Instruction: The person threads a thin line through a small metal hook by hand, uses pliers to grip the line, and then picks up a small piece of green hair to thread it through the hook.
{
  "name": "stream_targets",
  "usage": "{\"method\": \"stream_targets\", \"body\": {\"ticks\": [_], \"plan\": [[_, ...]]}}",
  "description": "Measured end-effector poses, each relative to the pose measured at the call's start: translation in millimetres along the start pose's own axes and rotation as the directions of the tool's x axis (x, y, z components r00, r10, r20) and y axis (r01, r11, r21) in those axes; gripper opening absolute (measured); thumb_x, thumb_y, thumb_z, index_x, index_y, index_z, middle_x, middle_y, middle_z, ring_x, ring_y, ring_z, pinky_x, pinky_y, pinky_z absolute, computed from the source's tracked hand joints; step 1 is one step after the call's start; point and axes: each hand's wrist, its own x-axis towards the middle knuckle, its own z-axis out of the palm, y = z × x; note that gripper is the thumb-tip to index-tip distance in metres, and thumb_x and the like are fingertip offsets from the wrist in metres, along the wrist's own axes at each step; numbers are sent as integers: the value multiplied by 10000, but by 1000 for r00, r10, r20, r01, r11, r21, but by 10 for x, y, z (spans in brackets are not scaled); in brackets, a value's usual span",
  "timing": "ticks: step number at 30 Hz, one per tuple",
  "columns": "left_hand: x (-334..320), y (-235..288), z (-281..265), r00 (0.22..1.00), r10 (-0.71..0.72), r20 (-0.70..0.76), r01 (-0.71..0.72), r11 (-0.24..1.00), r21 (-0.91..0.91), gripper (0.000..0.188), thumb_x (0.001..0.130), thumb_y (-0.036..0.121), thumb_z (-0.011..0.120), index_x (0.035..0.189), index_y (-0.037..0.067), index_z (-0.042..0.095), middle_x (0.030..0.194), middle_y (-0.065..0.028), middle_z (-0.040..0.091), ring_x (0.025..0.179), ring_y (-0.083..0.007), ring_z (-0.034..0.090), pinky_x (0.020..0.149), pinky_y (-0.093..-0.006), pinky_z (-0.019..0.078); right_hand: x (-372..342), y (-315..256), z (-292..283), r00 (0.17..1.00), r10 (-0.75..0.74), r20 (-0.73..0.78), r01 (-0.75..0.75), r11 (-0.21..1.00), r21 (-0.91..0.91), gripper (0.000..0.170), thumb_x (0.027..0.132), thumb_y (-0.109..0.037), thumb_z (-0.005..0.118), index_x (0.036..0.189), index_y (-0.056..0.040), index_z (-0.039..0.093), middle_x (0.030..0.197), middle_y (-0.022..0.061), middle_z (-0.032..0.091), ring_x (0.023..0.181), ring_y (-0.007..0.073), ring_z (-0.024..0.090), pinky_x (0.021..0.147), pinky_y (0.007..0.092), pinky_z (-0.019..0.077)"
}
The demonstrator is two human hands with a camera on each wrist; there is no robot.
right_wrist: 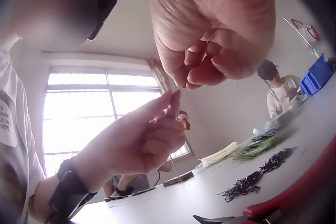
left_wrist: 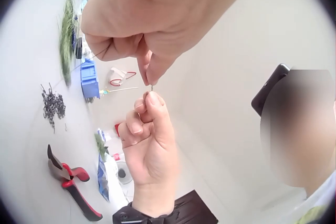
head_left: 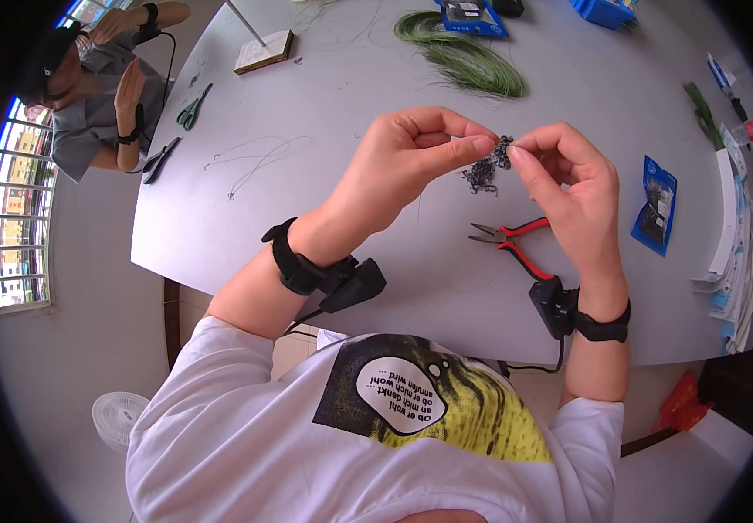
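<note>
Thumb and index fingertip of my left hand (head_left: 403, 161) (left_wrist: 152, 19) pinch a tiny thin piece (left_wrist: 152, 88). The fingertips of my right hand (head_left: 573, 187) (right_wrist: 215, 29) pinch its other end, close to the left fingertips. In the left wrist view, a thin strand (left_wrist: 90, 62) runs by the left hand. Beyond the hands in the head view, a pile of small dark metal pieces (head_left: 481, 179) (left_wrist: 52, 106) lies on the table, partly hidden by fingers. Red-handled pliers (head_left: 516, 235) (left_wrist: 68, 176) lie near the right wrist with their jaws apart.
Green strands (head_left: 472, 61), a blue packet (head_left: 655, 205) and a blue box (head_left: 605, 12) lie around the grey table (head_left: 307, 174). At the left are loose thin lines (head_left: 259, 161), dark green-handled tools (head_left: 193, 109), a block with a rod (head_left: 263, 52) and another person (head_left: 98, 105).
</note>
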Motion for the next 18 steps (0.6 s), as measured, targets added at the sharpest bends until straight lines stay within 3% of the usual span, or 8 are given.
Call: {"method": "stream_targets", "body": {"ticks": [1,3,8,10,11,13,15,18], "plan": [[5,-9,-7,1000,0,0,0,1000,0,183,923,169,704,1046,34,687,998,-11,681,678,-2,491,596,-169,400,0,4,0,1000,0,6,0,1000,9,41,872,-55,690,861,-31,658,767,-19,633,613,25,505,539,189,390],[19,-39,-23,999,-41,-5,41,999,7,201,923,189,704,1038,26,682,935,18,666,581,10,348,500,-175,279,4,15,-7,1000,2,17,-1,1000,-18,43,874,-59,687,863,-29,659,769,-18,634,615,29,509,542,193,395],[26,-47,22,997,-75,-34,69,988,-134,212,939,208,683,1035,20,669,834,40,628,566,7,324,495,-167,255,8,72,11,999,28,29,-28,999,-29,94,889,-107,682,892,-17,654,762,-14,635,617,51,523,552,201,413],[30,-43,29,993,-97,-62,87,984,-157,210,949,209,669,1045,22,662,782,57,596,563,6,315,493,-170,248,-10,49,25,910,310,275,-356,924,137,161,898,-158,683,926,-4,648,868,16,656,656,70,549,570,214,448],[29,-36,31,992,-101,-75,83,975,-206,210,956,210,660,1054,24,654,737,78,527,559,3,298,489,-176,237,-31,33,50,910,309,275,-355,925,137,161,898,-158,683,926,-4,648,868,16,656,656,70,549,570,214,448],[23,-35,21,991,-106,-87,81,964,-254,210,962,211,651,1063,26,646,693,98,459,556,1,281,486,-181,227,-80,-10,135,788,290,544,-419,899,128,219,895,-199,692,979,-2,645,1030,59,657,710,85,576,595,225,479],[22,-35,1,992,-109,-66,79,934,-350,214,969,208,640,1080,26,632,661,117,331,556,-2,254,482,-189,213,-118,3,227,721,240,650,-406,906,116,273,893,-190,694,1102,-22,645,1216,78,614,811,96,607,620,240,507],[55,-69,-12,991,-106,-79,64,910,-409,214,970,209,638,1080,26,635,655,119,323,560,0,245,483,-190,211,-177,-24,301,637,162,754,-329,941,75,339,895,-166,686,1204,-38,630,1273,77,593,855,94,617,613,228,513]]}}
